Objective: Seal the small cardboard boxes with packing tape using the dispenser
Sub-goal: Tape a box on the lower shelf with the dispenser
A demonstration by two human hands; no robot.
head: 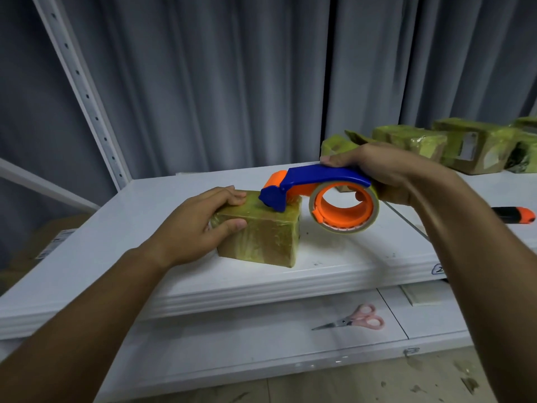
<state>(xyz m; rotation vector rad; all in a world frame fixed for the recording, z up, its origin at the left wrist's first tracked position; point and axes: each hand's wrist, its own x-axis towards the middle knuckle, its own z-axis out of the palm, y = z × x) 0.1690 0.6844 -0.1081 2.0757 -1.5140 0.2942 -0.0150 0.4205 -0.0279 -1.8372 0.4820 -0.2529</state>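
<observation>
Grey curtains (232,82) hang across the whole background, with a white perforated shelving upright (84,94) slanting down the upper left of the frame. Below them a white surface (334,257) fills the middle of the frame, with a lower white shelf (232,338) beneath its front edge.

At the centre of the surface stands a small cardboard box (261,237), already wrapped in glossy yellowish tape. The left hand (200,225) grips the box at its left end: the fingers (232,196) are curled over the top edge and the thumb presses on the near face. The right hand (386,173), right of centre, holds the tape dispenser (316,184) with its fingers wrapped around the blue handle. The dispenser's blue and orange head rests on top of the box, near the box's right end. Its tape roll (344,209), on an orange hub, hangs just beside the right side of the box, above the surface.

Several more taped boxes (453,146) sit in a row at the right rear of the surface, partly behind the right hand. A black and orange tool (514,215) lies at the right edge of the frame. Pink-handled scissors (354,319) lie on the lower shelf, lower right of centre. At the far left, below the surface, a brown carton with a label (49,242) is dimly visible.
</observation>
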